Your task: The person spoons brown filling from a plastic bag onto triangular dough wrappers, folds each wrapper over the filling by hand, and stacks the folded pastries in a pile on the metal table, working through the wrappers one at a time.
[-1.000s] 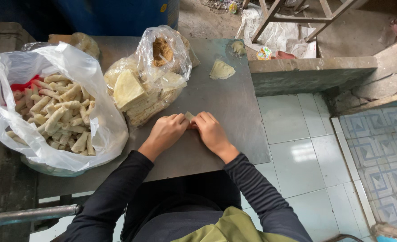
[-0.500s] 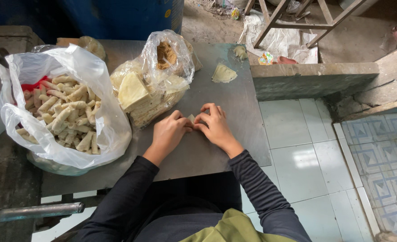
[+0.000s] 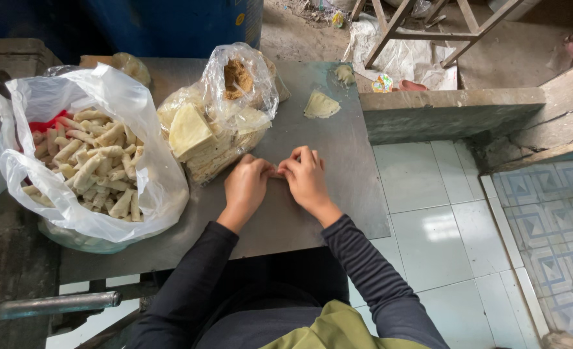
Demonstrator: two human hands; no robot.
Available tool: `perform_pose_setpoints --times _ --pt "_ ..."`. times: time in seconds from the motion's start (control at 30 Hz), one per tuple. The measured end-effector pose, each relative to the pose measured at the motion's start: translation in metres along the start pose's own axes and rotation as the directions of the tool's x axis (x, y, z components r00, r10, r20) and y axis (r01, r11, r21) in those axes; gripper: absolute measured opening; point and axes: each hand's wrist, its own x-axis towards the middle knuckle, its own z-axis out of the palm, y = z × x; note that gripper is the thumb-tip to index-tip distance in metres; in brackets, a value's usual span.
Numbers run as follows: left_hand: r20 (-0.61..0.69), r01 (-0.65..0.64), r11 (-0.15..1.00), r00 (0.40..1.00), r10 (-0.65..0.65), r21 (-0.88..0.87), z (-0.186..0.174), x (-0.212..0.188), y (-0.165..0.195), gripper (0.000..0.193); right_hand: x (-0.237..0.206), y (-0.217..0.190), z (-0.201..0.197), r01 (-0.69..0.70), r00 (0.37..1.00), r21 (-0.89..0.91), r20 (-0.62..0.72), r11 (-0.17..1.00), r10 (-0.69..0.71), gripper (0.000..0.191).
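Grey metal worktop (image 3: 338,161) set over a tiled floor, with rough concrete and a wooden frame beyond it. Person seated close, both dark sleeves reaching forward.

Left hand (image 3: 246,187) and right hand (image 3: 306,178) meet at the middle of the table, knuckles up, fingertips touching. Fingers on both are curled and pressed together, pinching a small pale roll (image 3: 279,173) between them. The roll lies on the metal, almost wholly hidden; only a thin sliver shows in the gap, so shape and finish cannot be told. Hands sit low and close, likely so the piece is pressed against the hard surface while being worked.

Just left of the left hand, within easy reach: an open clear bag (image 3: 228,110) holding stacked pale triangular wrappers (image 3: 188,129) and a brownish crumbly filling (image 3: 238,76). Mouth of the bag faces upward.

Further left, a large white plastic bag (image 3: 105,194) lined into a tub, rim folded wide open, filled with many finished rolls (image 3: 92,171), pale tan, finger-shaped.

1 loose wrapper (image 3: 321,105) lies flat near the far edge, well apart from the hands.
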Motion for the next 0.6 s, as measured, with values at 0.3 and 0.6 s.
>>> perform_pose_setpoints --times 0.3,0.6 --pt "-0.225 -0.031 0.998 0.973 0.044 0.059 0.015 0.000 0.012 0.009 0.003 -0.011 0.014 -0.273 0.952 0.011 -0.145 0.962 0.271 0.015" --pt "-0.132 -0.085 0.940 0.982 0.135 0.331 0.027 0.043 0.014 0.016 0.056 0.004 0.019 -0.265 0.924 -0.076 -0.305 0.961 0.231 0.021"
